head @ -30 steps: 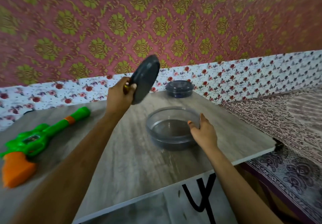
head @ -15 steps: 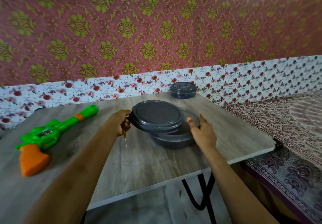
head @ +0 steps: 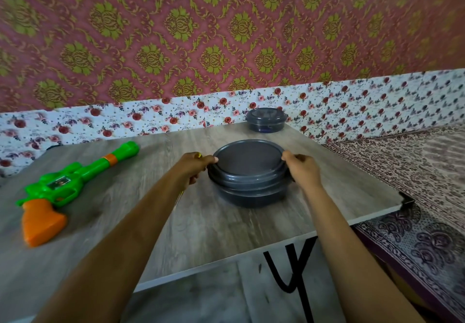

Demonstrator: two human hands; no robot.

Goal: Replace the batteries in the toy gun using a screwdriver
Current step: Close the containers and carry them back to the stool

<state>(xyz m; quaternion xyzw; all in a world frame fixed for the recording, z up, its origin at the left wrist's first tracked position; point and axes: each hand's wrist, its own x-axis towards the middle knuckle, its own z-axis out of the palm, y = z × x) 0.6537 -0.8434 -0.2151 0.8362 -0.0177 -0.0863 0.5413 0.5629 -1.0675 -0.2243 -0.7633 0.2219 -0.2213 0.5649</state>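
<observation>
A green toy gun [head: 73, 181] with an orange grip lies on the left of the wooden table [head: 201, 227]. In the middle stands a round grey container [head: 251, 197] with its grey lid [head: 247, 164] lying on top. My left hand [head: 192, 168] grips the lid's left rim and also holds a thin screwdriver; its yellow handle end [head: 199, 156] shows above the knuckles and its shaft [head: 179, 197] points down. My right hand [head: 300, 169] grips the lid's right rim.
A smaller lidded grey container [head: 266, 119] stands at the table's far edge by the flowered wall. A patterned cloth [head: 415, 176] covers the surface to the right. The table's front edge runs just below my forearms.
My left hand has brought the lid down from the air onto the container. My right hand has moved from the container's side up to the lid's right rim.
</observation>
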